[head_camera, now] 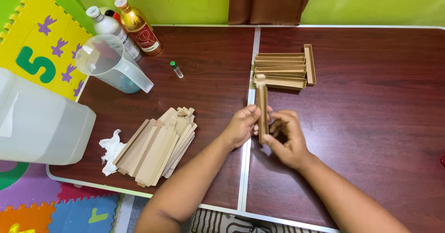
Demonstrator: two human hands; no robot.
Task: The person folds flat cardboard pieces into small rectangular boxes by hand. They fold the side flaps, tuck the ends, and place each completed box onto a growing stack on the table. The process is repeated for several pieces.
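Note:
Both my hands hold one long, narrow brown cardboard box (262, 104) upright over the middle seam of the dark wooden table (371, 98). My left hand (241, 127) grips its left side. My right hand (286, 138) pinches its lower end from the right. One end flap stands open at the top. A fanned pile of flat, unfolded cardboard blanks (157, 147) lies to the left of my left arm. Several folded boxes (282, 70) are stacked in a row behind my hands.
At the back left stand a clear measuring jug (111, 63), a silver bottle (111, 29) and a gold bottle (139, 26). A small green-capped vial (176, 70) lies nearby. A large translucent jerrycan (39, 121) and a crumpled white tissue (111, 150) sit at the left edge.

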